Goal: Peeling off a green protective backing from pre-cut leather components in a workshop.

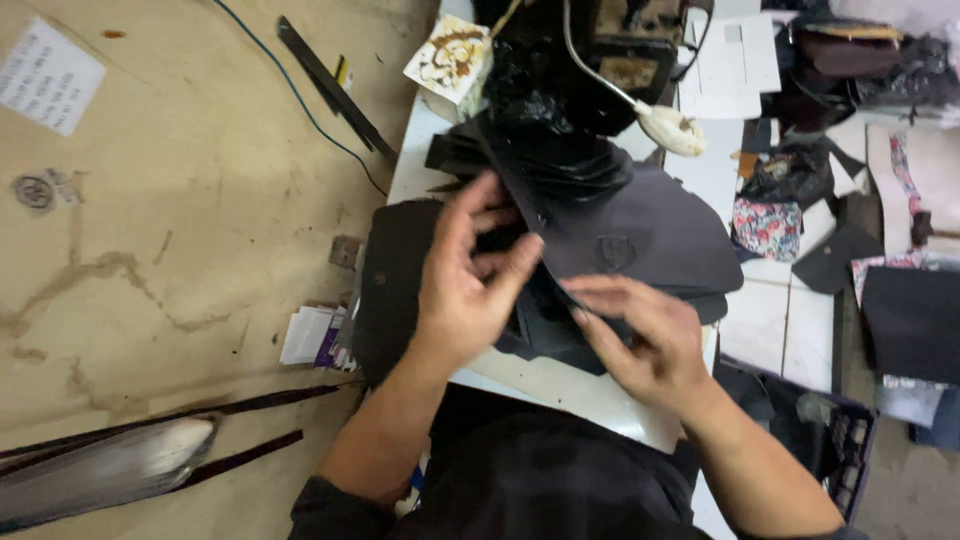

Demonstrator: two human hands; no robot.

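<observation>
Much of the sewing machine (590,60) was cut off at the top edge, and black wrapping hid its lower body, so you could not see the needle. Your left hand (470,280) covered the near edge of the dark panel (640,235), thumb and fingers pinching that edge, the other fingers loosely spread. Your right hand (640,340) lay flat just below, fingers together and pressed on the stack (545,335) of dark pieces under the panel; how many pieces lay there could not be told. The panel sat on the white table (560,385) in front of the machine, smooth, matte, curved along one side, with a faint embossed crest near its middle. A pale, worn lever (665,125) hung over it. To the left lay a stained brown board (170,220) with thin black strips (335,85) and a blue wire (300,100). To the right, floral fabric scraps (765,225) lay among dark offcuts, too jumbled to sort out.
</observation>
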